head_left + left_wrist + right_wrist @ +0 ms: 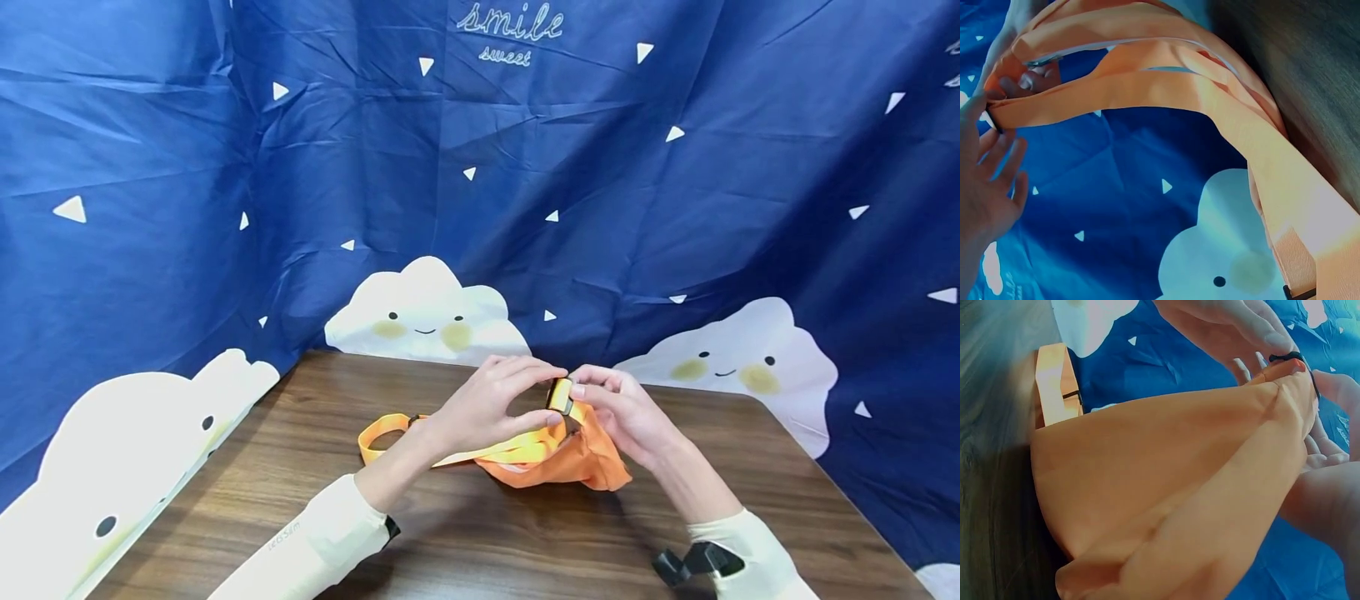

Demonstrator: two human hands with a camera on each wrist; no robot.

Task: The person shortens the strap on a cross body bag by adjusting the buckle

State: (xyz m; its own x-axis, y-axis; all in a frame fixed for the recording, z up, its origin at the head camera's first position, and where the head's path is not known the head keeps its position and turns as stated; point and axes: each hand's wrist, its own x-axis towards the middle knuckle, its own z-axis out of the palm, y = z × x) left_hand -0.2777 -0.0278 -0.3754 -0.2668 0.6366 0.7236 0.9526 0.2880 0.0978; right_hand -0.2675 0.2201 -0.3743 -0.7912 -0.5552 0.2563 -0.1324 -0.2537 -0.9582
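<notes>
An orange fabric bag (588, 462) with a lighter orange webbing strap (525, 450) is held up over the table. A black buckle (560, 397), with webbing passing through it, sits at the bag's end between the two hands. My left hand (483, 408) pinches the buckle between thumb and fingertips from the left. From the right, my right hand (626, 410) grips the bag's end and the webbing beside the buckle, its thumb against the webbing. In the right wrist view the bag's broad panel (1147, 462) hangs down, creased. The strap arcs away in the left wrist view.
The strap's far loop (375, 437), with a small black slider (415, 419), lies at the left on the brown wooden table (300, 433). Behind the table hangs a blue curtain (495, 217) with white clouds and triangles. Black bands show at both sleeves.
</notes>
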